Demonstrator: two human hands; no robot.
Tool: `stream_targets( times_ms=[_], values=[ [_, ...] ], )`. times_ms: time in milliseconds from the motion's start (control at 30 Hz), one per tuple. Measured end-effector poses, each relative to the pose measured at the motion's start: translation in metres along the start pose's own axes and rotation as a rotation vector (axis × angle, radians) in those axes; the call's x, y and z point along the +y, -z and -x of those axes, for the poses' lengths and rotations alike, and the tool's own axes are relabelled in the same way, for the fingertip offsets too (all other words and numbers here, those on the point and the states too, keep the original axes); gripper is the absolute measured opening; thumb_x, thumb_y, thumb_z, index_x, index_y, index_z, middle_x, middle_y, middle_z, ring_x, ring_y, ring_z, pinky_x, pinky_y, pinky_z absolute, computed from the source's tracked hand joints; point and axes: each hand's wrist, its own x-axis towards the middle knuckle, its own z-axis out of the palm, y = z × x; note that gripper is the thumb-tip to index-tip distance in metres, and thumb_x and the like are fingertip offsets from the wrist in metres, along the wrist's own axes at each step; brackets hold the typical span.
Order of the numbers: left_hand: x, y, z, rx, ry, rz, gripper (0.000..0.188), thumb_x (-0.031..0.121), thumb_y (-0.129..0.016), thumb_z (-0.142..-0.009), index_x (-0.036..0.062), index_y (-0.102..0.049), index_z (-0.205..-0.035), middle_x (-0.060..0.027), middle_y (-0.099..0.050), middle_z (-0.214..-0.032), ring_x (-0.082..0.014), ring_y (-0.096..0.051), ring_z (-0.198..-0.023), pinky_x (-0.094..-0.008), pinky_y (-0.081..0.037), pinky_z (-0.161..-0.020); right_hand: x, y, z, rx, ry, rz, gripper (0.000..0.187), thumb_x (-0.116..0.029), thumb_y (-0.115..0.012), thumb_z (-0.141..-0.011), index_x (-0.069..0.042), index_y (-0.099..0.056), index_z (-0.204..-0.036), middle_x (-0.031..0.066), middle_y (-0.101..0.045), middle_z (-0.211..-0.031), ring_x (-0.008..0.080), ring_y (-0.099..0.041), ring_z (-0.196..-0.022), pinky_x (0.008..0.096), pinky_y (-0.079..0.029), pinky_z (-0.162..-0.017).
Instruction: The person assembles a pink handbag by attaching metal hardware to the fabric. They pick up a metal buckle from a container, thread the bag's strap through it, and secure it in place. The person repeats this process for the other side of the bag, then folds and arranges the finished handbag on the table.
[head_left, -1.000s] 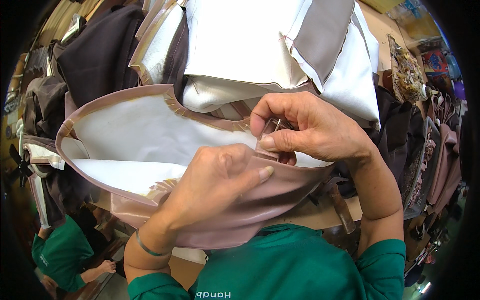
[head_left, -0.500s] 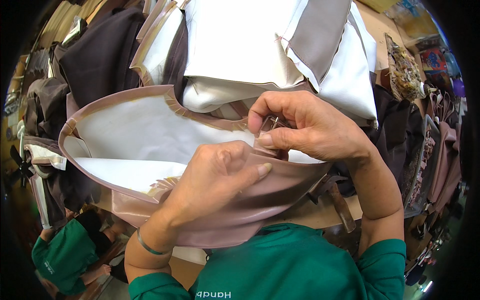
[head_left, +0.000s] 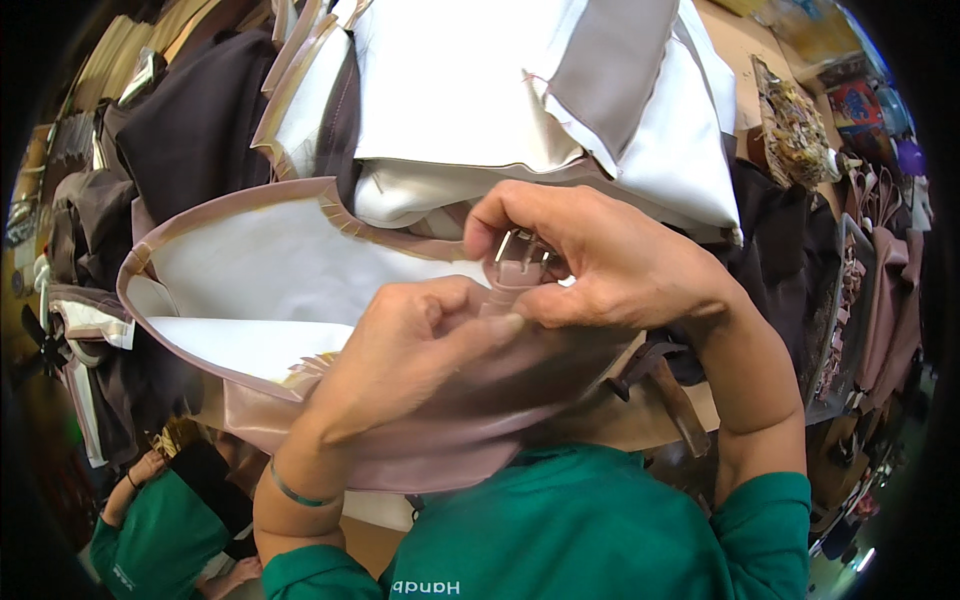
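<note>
A mauve leather bag piece (head_left: pixel 430 425) with a white lining (head_left: pixel 250 255) lies spread in front of me, its folded edge notched and stained yellowish along the curve. At its right end a short mauve strap (head_left: pixel 508 288) carries a metal buckle (head_left: pixel 522 250). My right hand (head_left: pixel 610 255) is closed around the buckle end, index finger behind it and thumb low on the strap. Fingers curled, my left hand (head_left: pixel 405 345) pinches the strap's base with the thumb against it. The ends of the left fingers are hidden behind the leather.
Beyond the bag piece sits a white bag body (head_left: pixel 450 90) with a grey panel. Dark bag pieces (head_left: pixel 200 120) are heaped at left. A hammer (head_left: pixel 682 408) lies near my right forearm, beside a grey bin (head_left: pixel 845 320). A co-worker in green (head_left: pixel 160 520) is at lower left.
My right hand has shifted slightly left and tilted the buckle, so its frame and strap loop show more. My left thumb has moved up from the leather edge onto the strap.
</note>
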Motion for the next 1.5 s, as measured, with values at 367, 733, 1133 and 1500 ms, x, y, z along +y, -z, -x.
stream_targets(
  times_ms=[367,733,1133,1500],
  values=[
    [0.0,-0.008,-0.002,0.139,-0.276,0.014,0.012,0.011,-0.059,-0.081,0.0011,-0.055,-0.074,0.0056,-0.047,-0.063,-0.0025,-0.039,-0.059,-0.0187,-0.033,-0.053,0.001,0.024,0.042,0.192,0.054,-0.079,0.033,-0.016,-0.06,-0.076,0.0,-0.051,-0.104,0.0046,-0.055,-0.093,0.0115,-0.051,-0.079,0.0246,-0.044,-0.069],
    [-0.003,-0.007,-0.03,0.459,-0.496,-0.78,0.02,0.015,-0.052,-0.085,-0.0025,-0.059,-0.09,-0.013,-0.061,-0.075,-0.0228,-0.058,-0.067,-0.0307,-0.044,-0.063,0.088,-0.037,0.125,0.638,-0.234,0.909,0.018,-0.007,-0.061,-0.068,-0.003,-0.053,-0.084,0.0087,-0.054,-0.077,0.0296,-0.054,-0.069,0.0352,-0.047,-0.063],
    [-0.005,-0.028,-0.002,0.765,-0.776,-0.966,0.027,0.008,-0.054,-0.081,-0.0009,-0.053,-0.106,-0.0197,-0.058,-0.095,-0.0328,-0.058,-0.083,-0.0371,-0.046,-0.074,0.01,-0.047,0.11,0.505,-0.069,-1.194,0.026,-0.013,-0.055,-0.083,-0.004,-0.045,-0.105,0.0091,-0.055,-0.092,0.0214,-0.062,-0.068,0.0285,-0.053,-0.055],
    [-0.019,-0.063,0.053,0.613,-0.844,-0.362,0.025,0.0,-0.066,-0.069,0.0007,-0.058,-0.093,-0.0118,-0.059,-0.085,-0.0219,-0.062,-0.076,-0.0294,-0.049,-0.064,0.002,-0.088,0.076,0.459,0.128,-0.911,0.027,0.002,-0.058,-0.075,-0.005,-0.042,-0.095,0.0095,-0.052,-0.099,0.0168,-0.054,-0.091,0.0316,-0.049,-0.077]
  ],
)
